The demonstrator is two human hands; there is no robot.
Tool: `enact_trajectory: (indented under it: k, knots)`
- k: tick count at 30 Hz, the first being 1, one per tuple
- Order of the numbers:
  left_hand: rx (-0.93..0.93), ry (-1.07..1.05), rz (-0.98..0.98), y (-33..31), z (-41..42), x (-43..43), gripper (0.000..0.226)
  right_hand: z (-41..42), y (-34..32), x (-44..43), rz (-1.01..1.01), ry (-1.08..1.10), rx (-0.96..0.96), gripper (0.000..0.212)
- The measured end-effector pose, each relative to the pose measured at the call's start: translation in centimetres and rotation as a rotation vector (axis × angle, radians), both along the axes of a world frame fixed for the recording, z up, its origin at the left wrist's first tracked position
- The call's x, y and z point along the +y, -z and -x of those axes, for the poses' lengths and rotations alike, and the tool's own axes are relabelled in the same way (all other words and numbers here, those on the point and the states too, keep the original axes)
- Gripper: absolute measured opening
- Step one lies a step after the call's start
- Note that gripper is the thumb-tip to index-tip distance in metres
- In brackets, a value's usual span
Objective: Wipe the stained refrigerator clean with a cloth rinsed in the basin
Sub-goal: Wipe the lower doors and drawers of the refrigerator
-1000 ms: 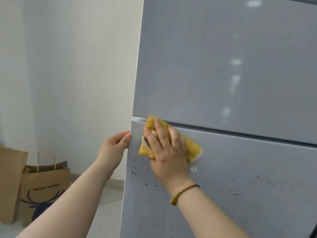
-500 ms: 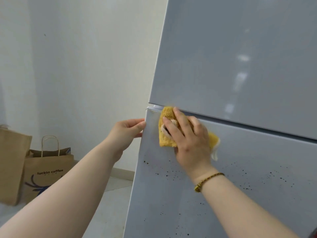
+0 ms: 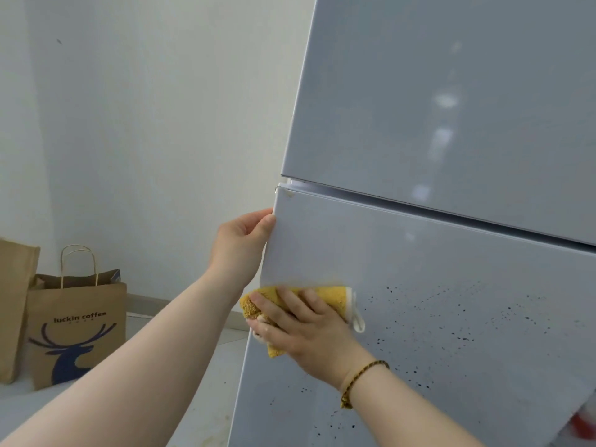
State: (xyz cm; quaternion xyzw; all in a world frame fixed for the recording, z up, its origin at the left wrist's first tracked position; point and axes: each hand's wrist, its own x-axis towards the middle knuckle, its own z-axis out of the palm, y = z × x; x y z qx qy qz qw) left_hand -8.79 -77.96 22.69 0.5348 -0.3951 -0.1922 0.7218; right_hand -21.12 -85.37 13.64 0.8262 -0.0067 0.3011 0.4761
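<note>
Pressing the yellow cloth (image 3: 325,293) against the refrigerator's lower door (image 3: 451,279) near its left edge, the right hand (image 3: 309,333) spreads its fingers. Black specks (image 3: 464,321) dot the door at 3 o'clock. At 11 o'clock the left hand (image 3: 240,243) curls its fingers round the door's edge.
</note>
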Motion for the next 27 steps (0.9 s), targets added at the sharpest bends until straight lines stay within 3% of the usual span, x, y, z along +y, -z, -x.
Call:
enact_trajectory:
  k: [3, 7, 11, 14, 17, 20, 23, 27]
  knots:
    - [-0.179, -0.202, -0.084, 0.5, 0.6, -0.1, 0.026, 2.3, -2.9, -0.4, -0.073, -0.011, -0.26, 0.034]
    - [-0.9, -0.601, 0.153, 2.8, 1.3, -1.0, 0.048, 8.2, -7.1, -2.9, -0.303, 0.143, -0.912, 0.05]
    - [-1.238, -0.637, 0.119, 4.8, 1.6, -2.8, 0.043, 6.9, -4.7, -2.6, -0.361, 0.187, -0.996, 0.057]
    - [-1.308, -0.681, 0.035, 5.3, 1.5, -3.1, 0.045, 5.6, 0.0, -1.6, -0.326, 0.199, -0.783, 0.048]
    - [-1.319, -0.678, 0.003, 5.4, 1.8, -3.2, 0.058, 7.1, 4.1, -1.7, -0.233, 0.161, -0.381, 0.038]
    - [-1.325, -0.678, -0.032, 5.4, 2.4, -3.1, 0.064, 9.3, 3.1, -2.6, -0.115, 0.111, -0.129, 0.043]
    - [-1.307, -0.681, -0.082, 5.3, 2.9, -2.8, 0.069, 11.4, -1.7, -3.8, -0.092, 0.088, -0.284, 0.038]
    - [-1.286, -0.702, -0.131, 5.0, 4.0, -2.8, 0.072, 13.2, -6.8, -5.6, -0.313, 0.163, -0.91, 0.046]
